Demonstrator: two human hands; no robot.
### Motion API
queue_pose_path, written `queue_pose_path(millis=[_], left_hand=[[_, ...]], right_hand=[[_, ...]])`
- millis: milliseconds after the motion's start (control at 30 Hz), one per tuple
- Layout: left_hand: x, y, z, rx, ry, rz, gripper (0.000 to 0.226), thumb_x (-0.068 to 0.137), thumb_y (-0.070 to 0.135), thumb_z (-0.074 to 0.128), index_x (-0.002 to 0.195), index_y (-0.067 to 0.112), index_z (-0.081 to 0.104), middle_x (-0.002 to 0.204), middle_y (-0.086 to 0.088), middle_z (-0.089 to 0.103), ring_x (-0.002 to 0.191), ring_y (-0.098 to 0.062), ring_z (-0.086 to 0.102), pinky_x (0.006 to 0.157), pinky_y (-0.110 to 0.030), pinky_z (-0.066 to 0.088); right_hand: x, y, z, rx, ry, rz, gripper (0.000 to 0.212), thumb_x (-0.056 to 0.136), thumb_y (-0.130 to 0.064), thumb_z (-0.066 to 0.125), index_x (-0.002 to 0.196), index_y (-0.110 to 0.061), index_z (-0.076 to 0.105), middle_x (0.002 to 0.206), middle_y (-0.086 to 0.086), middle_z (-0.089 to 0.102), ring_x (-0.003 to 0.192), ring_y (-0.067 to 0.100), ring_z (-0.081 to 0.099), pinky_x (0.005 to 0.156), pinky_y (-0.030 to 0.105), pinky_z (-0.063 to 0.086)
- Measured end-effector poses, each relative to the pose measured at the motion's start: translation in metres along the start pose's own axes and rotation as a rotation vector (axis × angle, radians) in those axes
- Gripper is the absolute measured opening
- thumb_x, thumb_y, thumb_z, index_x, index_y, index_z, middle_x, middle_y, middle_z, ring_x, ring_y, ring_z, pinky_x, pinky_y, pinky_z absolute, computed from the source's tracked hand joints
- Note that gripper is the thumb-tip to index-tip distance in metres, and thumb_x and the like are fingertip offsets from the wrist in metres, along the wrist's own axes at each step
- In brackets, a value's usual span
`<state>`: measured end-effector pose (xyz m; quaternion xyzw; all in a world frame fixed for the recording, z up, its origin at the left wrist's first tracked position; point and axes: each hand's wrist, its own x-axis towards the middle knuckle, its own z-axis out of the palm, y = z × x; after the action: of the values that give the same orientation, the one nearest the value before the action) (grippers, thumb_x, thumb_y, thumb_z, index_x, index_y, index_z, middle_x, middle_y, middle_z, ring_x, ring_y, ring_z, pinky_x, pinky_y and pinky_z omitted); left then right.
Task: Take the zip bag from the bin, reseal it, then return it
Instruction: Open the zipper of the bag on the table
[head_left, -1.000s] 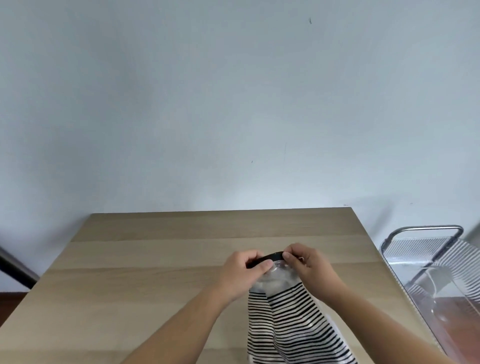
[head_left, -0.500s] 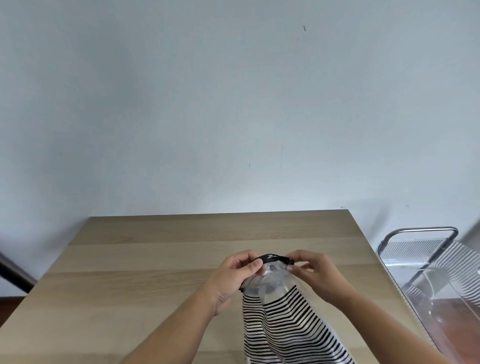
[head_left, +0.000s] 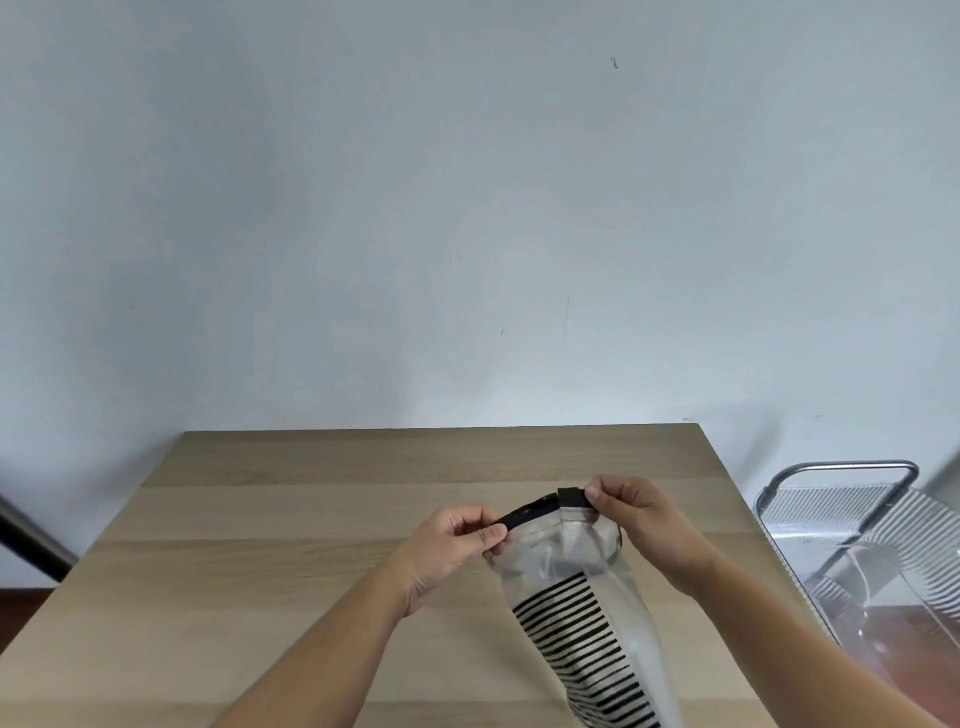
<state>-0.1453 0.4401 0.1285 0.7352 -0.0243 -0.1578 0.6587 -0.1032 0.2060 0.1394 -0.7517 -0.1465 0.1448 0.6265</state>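
Note:
The zip bag (head_left: 582, 608) is frosted plastic with a black zip strip along its top and a black-and-white striped cloth inside. It lies on the wooden table (head_left: 291, 519), its mouth pointing away from me. My left hand (head_left: 457, 545) pinches the left end of the black strip. My right hand (head_left: 634, 514) pinches the black slider at the strip's right part. Between the hands the strip looks joined; right of the slider the mouth still gapes. The clear plastic bin (head_left: 883, 566) stands off the table's right side.
The bin sits in a metal-framed cart (head_left: 852, 467) beside the table's right edge. A dark pole (head_left: 31, 545) slants at the far left. A pale wall rises behind the table.
My hands have moved apart along the bag's top. The right hand has drawn the slider to the right, and the bag's mouth has spread wider and flatter.

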Motion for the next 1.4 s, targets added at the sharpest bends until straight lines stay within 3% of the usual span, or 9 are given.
queue_pose_path(millis=[167,300,467,700,867,1100,1200,1300,1400], left_hand=[[0.009,0.019,0.012,0.089,0.033,0.004,0.016,0.083,0.038,0.065,0.092,0.026,0.072,0.090,0.010,0.073,0.088,-0.004,0.064,0.075,-0.012,0.046],[0.016,0.027,0.031,0.171,0.118,0.055,0.014,0.079,0.039,0.069,0.087,0.029,0.073,0.084,0.003,0.074,0.075,-0.006,0.065,0.069,-0.023,0.049],[0.015,0.024,0.032,-0.013,0.105,0.045,0.008,0.079,0.029,0.071,0.086,0.025,0.075,0.078,0.004,0.074,0.072,-0.009,0.066,0.067,-0.021,0.052],[0.008,0.015,0.018,-0.149,0.093,0.024,0.006,0.080,0.020,0.071,0.076,0.020,0.076,0.070,0.005,0.073,0.066,-0.004,0.065,0.061,-0.013,0.049],[0.006,0.010,0.008,-0.080,0.094,0.016,0.005,0.080,0.022,0.071,0.079,0.019,0.075,0.073,0.005,0.072,0.070,-0.005,0.065,0.063,-0.014,0.050],[0.007,0.010,0.005,0.152,0.033,-0.010,0.010,0.082,0.018,0.069,0.079,0.025,0.074,0.076,0.011,0.070,0.073,-0.001,0.060,0.069,-0.014,0.046],[0.012,0.021,0.015,0.306,0.067,0.036,0.002,0.078,0.030,0.071,0.078,0.032,0.072,0.068,0.019,0.066,0.061,0.005,0.058,0.056,-0.012,0.044],[0.017,0.025,0.027,0.397,0.113,0.105,0.014,0.083,0.031,0.068,0.069,0.031,0.070,0.051,0.020,0.057,0.047,0.003,0.048,0.048,-0.013,0.037],[0.017,0.027,0.032,0.376,0.149,0.160,0.019,0.085,0.026,0.065,0.067,0.027,0.068,0.053,0.021,0.060,0.047,0.007,0.046,0.048,-0.007,0.033]], right_hand=[[0.001,-0.002,0.006,-0.209,0.109,-0.062,0.031,0.094,-0.025,0.053,0.067,-0.015,0.063,0.066,0.012,0.056,0.064,0.018,0.046,0.065,0.035,0.038],[-0.006,-0.006,0.012,-0.280,0.134,-0.122,0.021,0.090,-0.022,0.053,0.072,-0.019,0.063,0.072,0.019,0.062,0.064,0.017,0.051,0.062,0.029,0.041],[-0.015,0.006,0.009,-0.562,0.280,-0.215,0.032,0.076,-0.005,0.061,0.079,-0.036,0.055,0.076,-0.018,0.061,0.082,-0.005,0.055,0.075,0.021,0.040],[-0.018,0.019,0.000,-0.374,0.476,-0.298,0.032,0.074,-0.003,0.075,0.076,-0.034,0.067,0.091,-0.022,0.069,0.086,-0.004,0.063,0.074,0.002,0.042],[-0.011,0.009,-0.004,-0.229,0.361,-0.194,0.018,0.077,-0.013,0.074,0.067,-0.027,0.074,0.082,-0.010,0.070,0.081,0.002,0.063,0.073,0.011,0.044],[-0.006,-0.004,0.000,-0.265,0.186,-0.086,0.035,0.089,-0.016,0.061,0.055,-0.025,0.058,0.079,-0.002,0.059,0.063,-0.002,0.053,0.063,0.011,0.041],[-0.006,-0.007,0.010,-0.317,0.179,-0.110,0.031,0.088,-0.013,0.062,0.058,-0.019,0.059,0.079,0.000,0.057,0.057,-0.004,0.053,0.057,0.005,0.042],[-0.009,-0.005,0.011,-0.401,0.171,-0.140,0.023,0.088,-0.023,0.062,0.065,-0.021,0.061,0.080,-0.002,0.059,0.070,0.010,0.053,0.072,0.031,0.048],[-0.014,-0.002,0.010,-0.520,0.161,-0.201,0.008,0.082,-0.028,0.068,0.078,-0.027,0.062,0.081,-0.009,0.058,0.081,0.015,0.054,0.080,0.032,0.043]])
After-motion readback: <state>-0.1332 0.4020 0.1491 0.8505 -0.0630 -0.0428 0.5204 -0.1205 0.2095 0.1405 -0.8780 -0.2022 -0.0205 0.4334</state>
